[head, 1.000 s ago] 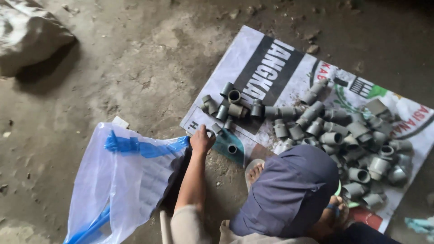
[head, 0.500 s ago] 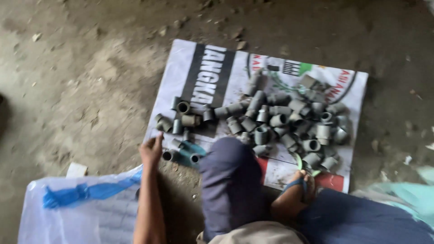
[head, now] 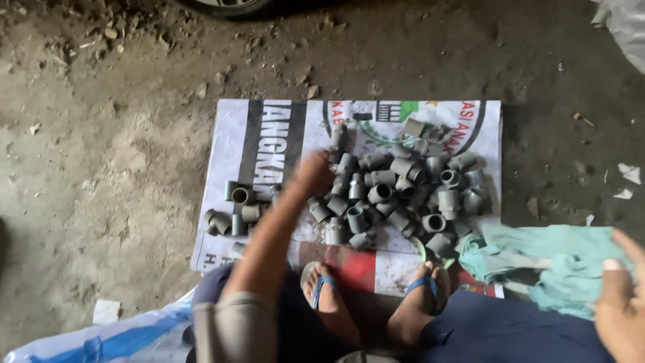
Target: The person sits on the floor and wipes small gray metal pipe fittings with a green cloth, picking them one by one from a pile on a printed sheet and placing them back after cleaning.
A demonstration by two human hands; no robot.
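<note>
Observation, head view, person squatting over the work. Far left of the left hand [head: 312, 173]: a white and blue plastic bag [head: 101, 336], cut off by the bottom edge. Just left of that hand, a small group of grey pipe fittings [head: 235, 208] lies apart from the main lot, probably set aside as sorted pieces. The left arm reaches forward and the hand hangs over the near edge of the main heap of fittings [head: 403, 191]; motion blur smears the fingers, so I cannot tell whether they are spread, pinched, or closed on a piece. The heap sits on a printed white sack sheet [head: 228, 134], likely spread to keep parts off the dirt floor [head: 101, 134]. Below the heap, two feet in blue sandals [head: 423, 286] rest on the sheet's near edge. Right of these, a crumpled green cloth [head: 544, 259]. The right hand [head: 621, 302] is cut by the frame at far right, fingers loosely open beside the cloth, holding nothing visible.
</note>
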